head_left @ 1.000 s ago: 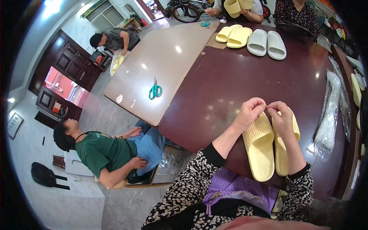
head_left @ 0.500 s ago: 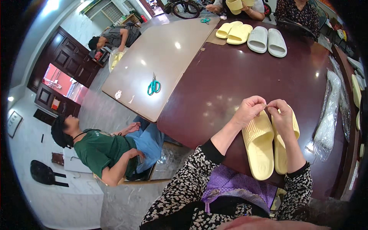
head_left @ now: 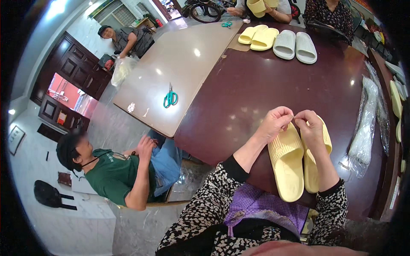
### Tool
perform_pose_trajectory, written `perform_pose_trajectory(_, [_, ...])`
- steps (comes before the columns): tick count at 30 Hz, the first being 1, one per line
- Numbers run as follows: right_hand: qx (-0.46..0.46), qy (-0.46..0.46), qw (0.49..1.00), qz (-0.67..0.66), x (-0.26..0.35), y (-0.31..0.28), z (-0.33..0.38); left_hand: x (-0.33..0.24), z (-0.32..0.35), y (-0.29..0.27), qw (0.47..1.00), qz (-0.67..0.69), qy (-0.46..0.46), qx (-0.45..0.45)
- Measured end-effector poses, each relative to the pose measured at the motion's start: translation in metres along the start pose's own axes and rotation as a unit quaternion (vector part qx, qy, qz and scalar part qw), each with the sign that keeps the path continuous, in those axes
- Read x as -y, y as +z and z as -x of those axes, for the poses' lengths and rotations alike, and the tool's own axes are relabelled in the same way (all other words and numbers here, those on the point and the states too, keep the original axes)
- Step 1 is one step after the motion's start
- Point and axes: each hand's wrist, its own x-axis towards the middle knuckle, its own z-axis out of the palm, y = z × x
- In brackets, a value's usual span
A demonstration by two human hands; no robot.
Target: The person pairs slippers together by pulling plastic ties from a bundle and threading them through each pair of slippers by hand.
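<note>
Two pale yellow slippers [head_left: 287,160] lie side by side on the dark red-brown table [head_left: 256,85] close to its near edge. My left hand [head_left: 275,122] and my right hand [head_left: 311,126] rest over their toe ends, fingertips pinched together and almost touching each other. Something very small seems held between the fingertips; I cannot make out what. The right slipper [head_left: 314,170] is mostly covered by my right forearm.
Further back lie a yellow slipper pair [head_left: 258,36] and a grey pair [head_left: 295,45]. Teal scissors [head_left: 170,98] sit on a beige table [head_left: 179,64]. Clear plastic bags [head_left: 365,132] are at right. A person in green [head_left: 115,170] sits at left; others work at the far end.
My hands stay pinched at the slippers' toe ends with barely any shift. The seated person in green has leaned slightly; the view has tilted a little.
</note>
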Motion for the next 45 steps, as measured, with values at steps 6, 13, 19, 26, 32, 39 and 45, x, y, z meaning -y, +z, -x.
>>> perform_pose_trajectory(6, [0.001,0.042,0.999,-0.022,0.000,0.000,-0.001,0.006,0.001,0.009,0.990,-0.108,0.062,-0.061])
perform_pose_trajectory(13, [0.011,0.040,0.999,-0.006,-0.008,0.001,-0.001,0.003,0.001,0.008,0.988,-0.133,0.027,-0.075])
perform_pose_trajectory(19, [0.005,0.047,0.999,0.002,-0.009,0.001,0.000,0.002,0.002,0.007,0.997,-0.065,0.010,-0.037])
perform_pose_trajectory(26, [0.000,0.021,0.999,0.024,-0.007,0.000,0.001,0.000,0.002,0.005,0.998,-0.053,-0.004,-0.027])
perform_pose_trajectory(32, [-0.003,0.004,0.999,0.040,-0.005,0.000,-0.001,0.000,0.002,0.004,0.998,-0.037,-0.040,-0.017])
perform_pose_trajectory(39, [-0.025,0.034,0.999,0.022,-0.007,0.003,-0.001,-0.002,0.002,0.007,0.997,-0.067,-0.018,-0.031])
perform_pose_trajectory(45, [-0.027,0.031,0.999,0.013,-0.007,0.004,-0.001,-0.002,0.001,0.010,0.993,-0.098,0.047,-0.049])
